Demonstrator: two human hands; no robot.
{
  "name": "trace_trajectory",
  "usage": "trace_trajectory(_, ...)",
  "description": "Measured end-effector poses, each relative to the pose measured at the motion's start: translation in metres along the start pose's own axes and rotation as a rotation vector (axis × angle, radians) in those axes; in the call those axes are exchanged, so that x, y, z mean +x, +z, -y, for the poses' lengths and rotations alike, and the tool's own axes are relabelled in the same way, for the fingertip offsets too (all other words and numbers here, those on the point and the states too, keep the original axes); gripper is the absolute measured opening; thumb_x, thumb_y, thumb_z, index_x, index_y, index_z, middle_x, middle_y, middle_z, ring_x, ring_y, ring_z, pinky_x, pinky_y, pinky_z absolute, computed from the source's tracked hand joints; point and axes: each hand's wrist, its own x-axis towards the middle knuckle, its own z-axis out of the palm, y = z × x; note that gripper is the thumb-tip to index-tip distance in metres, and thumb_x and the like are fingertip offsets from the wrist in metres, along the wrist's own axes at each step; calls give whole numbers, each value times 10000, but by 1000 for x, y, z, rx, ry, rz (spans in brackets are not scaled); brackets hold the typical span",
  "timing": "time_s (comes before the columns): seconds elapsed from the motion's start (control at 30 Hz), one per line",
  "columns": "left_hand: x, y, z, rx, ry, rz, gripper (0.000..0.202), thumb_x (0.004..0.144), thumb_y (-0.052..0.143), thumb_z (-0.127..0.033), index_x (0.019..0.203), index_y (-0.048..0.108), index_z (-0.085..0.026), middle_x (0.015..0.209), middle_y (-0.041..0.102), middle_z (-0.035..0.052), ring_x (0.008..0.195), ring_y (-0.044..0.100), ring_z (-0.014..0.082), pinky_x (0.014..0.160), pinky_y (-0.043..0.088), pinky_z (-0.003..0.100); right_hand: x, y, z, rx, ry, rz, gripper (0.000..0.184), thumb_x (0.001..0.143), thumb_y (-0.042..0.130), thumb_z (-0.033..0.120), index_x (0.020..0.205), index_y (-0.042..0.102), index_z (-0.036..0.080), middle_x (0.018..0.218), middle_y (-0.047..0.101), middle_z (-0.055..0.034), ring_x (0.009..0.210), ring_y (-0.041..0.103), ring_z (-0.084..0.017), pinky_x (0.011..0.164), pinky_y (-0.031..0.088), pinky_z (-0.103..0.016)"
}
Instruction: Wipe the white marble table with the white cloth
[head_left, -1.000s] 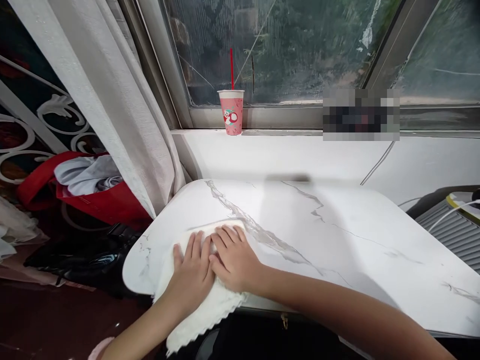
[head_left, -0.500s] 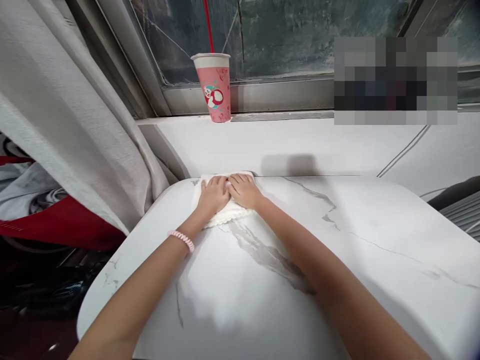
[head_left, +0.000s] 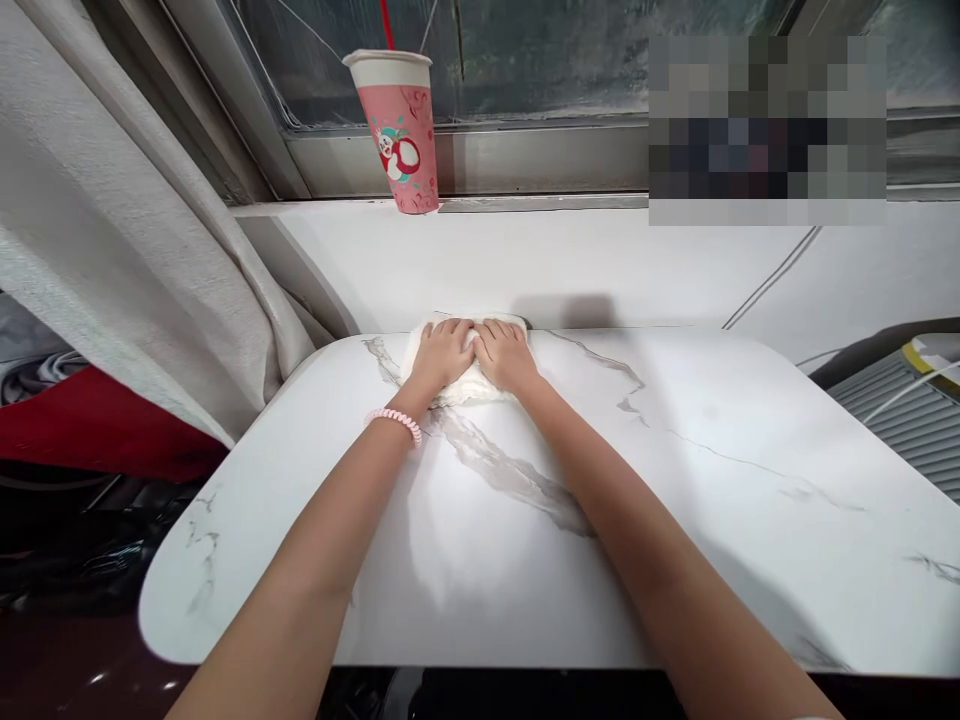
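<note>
My left hand (head_left: pixel 442 352) and my right hand (head_left: pixel 507 354) lie flat side by side on a white cloth (head_left: pixel 459 388), fingers stretched out and pressing it down. The cloth sits bunched at the far edge of a white marble-look table (head_left: pixel 712 480), close to the white wall below the window. Both arms reach straight out across the tabletop. A pink coiled band (head_left: pixel 395 420) circles my left wrist. Most of the cloth is hidden under the hands.
A pink paper cup (head_left: pixel 398 135) with a red straw stands on the window sill. A pale curtain (head_left: pixel 127 250) hangs at the left, with a red bag (head_left: pixel 97 425) below it. A grey ribbed appliance (head_left: pixel 907 425) and cables lie at the right.
Both hands have slid the cloth from the table's near left edge to its far edge by the wall. The view has leaned forward over the table.
</note>
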Motion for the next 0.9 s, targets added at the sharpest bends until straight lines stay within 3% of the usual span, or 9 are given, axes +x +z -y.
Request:
trace_trajectory(0.3,-53,-6,-35,39,6,-30,377,975,330,-281,1297,505,-191,1388,542,118,1313,449,256,1149,235,498,-57,-24,13,-30,-6,19,414,1009,279,228,1324,522,113,1394,533,-151,1320,423,-269,1122,255,-461)
trace_trajectory(0.57,-150,-20,-86,73,-21,5,462,970,316,-273,1371,455,-89,1476,439,199,1406,341,330,1179,145,569,-146,-68,33,-55,-179,83,472,1004,254,280,1347,519,93,1419,514,-159,1339,411,-288,1132,276,-482)
trace_trajectory(0.73,-204,-37,-110,-115,42,126,475,974,323,-319,1398,404,-120,1532,370,163,1464,238,279,1206,104,544,-210,-99,51,-44,-159,92,518,1020,232,344,1391,489,91,1446,486,-161,1369,379,-294,1151,255,-508)
trace_trajectory(0.9,-227,-50,-129,-290,81,271,522,937,403,-340,1423,349,-157,1589,264,149,1498,109,259,1206,60,560,-244,-124,47,7,-198,123,533,1020,255,403,1441,425,124,1484,443,-138,1408,329,-274,1166,254,-511)
